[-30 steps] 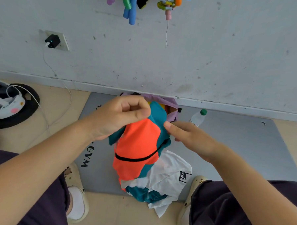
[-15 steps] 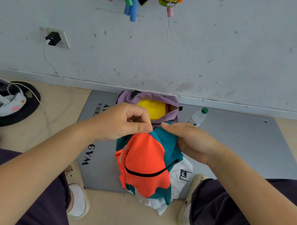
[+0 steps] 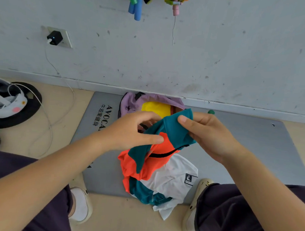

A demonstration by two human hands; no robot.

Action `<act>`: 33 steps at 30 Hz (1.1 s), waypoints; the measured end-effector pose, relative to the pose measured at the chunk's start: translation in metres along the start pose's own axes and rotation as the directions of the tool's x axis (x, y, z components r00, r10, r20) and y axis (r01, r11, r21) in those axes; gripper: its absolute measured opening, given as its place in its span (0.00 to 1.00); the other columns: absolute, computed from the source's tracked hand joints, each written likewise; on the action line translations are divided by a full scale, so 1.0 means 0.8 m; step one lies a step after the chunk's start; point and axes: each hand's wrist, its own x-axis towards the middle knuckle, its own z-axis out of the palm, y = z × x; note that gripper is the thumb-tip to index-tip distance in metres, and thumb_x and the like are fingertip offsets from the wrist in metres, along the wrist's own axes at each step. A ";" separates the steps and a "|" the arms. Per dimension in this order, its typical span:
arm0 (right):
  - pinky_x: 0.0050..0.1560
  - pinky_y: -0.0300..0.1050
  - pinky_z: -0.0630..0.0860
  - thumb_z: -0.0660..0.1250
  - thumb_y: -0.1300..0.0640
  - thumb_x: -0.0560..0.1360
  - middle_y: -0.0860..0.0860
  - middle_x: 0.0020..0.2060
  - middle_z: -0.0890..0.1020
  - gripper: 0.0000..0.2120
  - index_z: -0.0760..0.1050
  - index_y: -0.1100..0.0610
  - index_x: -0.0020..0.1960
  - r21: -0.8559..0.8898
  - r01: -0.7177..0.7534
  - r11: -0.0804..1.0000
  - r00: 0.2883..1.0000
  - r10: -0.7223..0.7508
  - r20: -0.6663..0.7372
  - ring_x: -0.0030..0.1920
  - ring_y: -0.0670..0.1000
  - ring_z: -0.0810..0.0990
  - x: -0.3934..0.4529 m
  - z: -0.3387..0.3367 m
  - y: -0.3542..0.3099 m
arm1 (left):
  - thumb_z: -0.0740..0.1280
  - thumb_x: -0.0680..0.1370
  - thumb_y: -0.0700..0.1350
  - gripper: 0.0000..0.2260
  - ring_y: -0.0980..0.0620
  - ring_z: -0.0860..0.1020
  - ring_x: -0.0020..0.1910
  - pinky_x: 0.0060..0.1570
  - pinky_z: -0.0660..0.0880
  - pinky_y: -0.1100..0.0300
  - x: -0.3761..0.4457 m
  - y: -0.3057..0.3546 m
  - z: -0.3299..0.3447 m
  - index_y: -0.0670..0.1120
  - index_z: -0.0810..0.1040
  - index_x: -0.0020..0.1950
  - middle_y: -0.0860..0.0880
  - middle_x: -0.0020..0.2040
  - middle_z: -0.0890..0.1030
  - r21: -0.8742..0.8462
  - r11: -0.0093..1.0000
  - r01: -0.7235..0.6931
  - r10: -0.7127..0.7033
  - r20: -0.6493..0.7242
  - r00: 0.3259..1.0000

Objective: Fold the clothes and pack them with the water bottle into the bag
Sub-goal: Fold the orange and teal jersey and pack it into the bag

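Observation:
An orange, teal and white garment [image 3: 156,161] hangs bunched between my hands above the grey mat [image 3: 252,141]. My left hand [image 3: 129,131] pinches its orange and teal part with thumb and fingers. My right hand [image 3: 207,134] grips the teal top edge. The lower end of the garment, with a white panel and a small label, lies on the mat's front edge. Behind my hands the lilac bag [image 3: 149,101] stands open against the wall with something yellow inside. Only the green cap of the water bottle [image 3: 211,111] shows past my right hand.
My feet in pale clogs [image 3: 80,205] sit at the mat's front edge. A black round base [image 3: 25,108] with a white headset and a cable lies on the floor at left. A charger [image 3: 54,37] is plugged into the wall socket. Coloured items hang on the wall above.
My hands have spread apart along the garment's top edge, the right one going right and up. The garment now sags lower between them, and my right hand hides most of the bottle.

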 end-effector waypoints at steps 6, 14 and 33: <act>0.53 0.46 0.81 0.69 0.50 0.73 0.56 0.51 0.86 0.13 0.84 0.54 0.54 -0.067 0.080 0.995 0.993 -0.085 -0.080 0.53 0.55 0.84 0.000 -0.008 -0.009 | 0.73 0.75 0.46 0.05 0.56 0.80 0.44 0.47 0.75 0.58 0.004 -0.016 0.013 0.49 0.80 0.49 0.53 0.44 0.82 0.018 0.993 0.117 -0.115 -0.087 0.990; 0.58 0.59 0.78 0.70 0.49 0.72 0.59 0.50 0.85 0.15 0.84 0.56 0.54 -0.097 0.070 0.993 0.986 -0.084 -0.145 0.54 0.62 0.83 0.000 -0.017 -0.006 | 0.74 0.74 0.42 0.04 0.60 0.78 0.38 0.39 0.69 0.74 0.007 -0.011 0.015 0.47 0.79 0.44 0.52 0.39 0.82 -0.033 0.998 -0.054 0.034 -0.445 0.895; 0.61 0.59 0.77 0.66 0.58 0.78 0.56 0.51 0.85 0.10 0.82 0.59 0.56 -0.159 0.002 0.987 0.966 -0.043 -0.255 0.55 0.58 0.83 0.006 -0.032 -0.006 | 0.61 0.82 0.47 0.10 0.48 0.73 0.48 0.48 0.63 0.55 0.011 -0.015 0.004 0.49 0.76 0.41 0.42 0.46 0.75 -0.376 0.917 0.131 -0.231 -0.233 0.945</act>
